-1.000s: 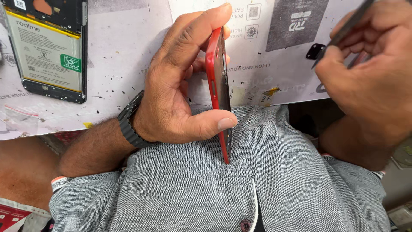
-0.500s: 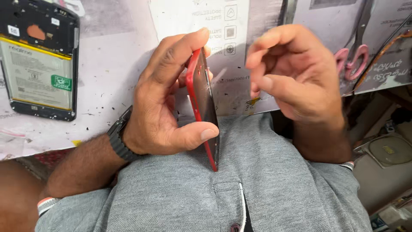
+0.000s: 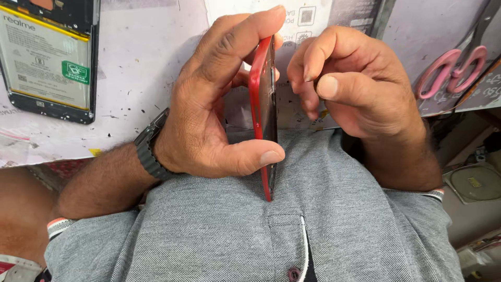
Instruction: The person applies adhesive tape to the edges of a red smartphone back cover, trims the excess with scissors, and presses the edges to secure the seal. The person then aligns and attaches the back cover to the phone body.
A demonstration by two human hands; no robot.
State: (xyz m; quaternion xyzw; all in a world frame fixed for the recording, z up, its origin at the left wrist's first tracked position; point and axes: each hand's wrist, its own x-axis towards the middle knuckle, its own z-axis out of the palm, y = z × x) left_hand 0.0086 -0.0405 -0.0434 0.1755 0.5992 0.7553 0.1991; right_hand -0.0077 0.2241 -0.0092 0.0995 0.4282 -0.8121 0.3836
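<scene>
My left hand (image 3: pixel 209 115) grips a red phone (image 3: pixel 263 104) on its edge, thumb across the lower part and index finger curled over the top end. The phone's bottom end presses against my grey shirt (image 3: pixel 250 235). A dark watch (image 3: pixel 148 149) is on that wrist. My right hand (image 3: pixel 360 89) is just right of the phone, fingers curled in and thumb pressed to the index finger, fingertips close to the phone's dark inner face. I see no tool in it.
An opened phone with its battery showing (image 3: pixel 47 57) lies at the top left on the paper-covered bench (image 3: pixel 141 68). Pink-handled scissors (image 3: pixel 451 70) lie at the top right. A round flat disc (image 3: pixel 472 183) sits lower right, below the bench edge.
My right hand held a thin dark tool a second ago; it has since moved left to the phone with its fingers curled and no tool visible. The left hand kept its grip.
</scene>
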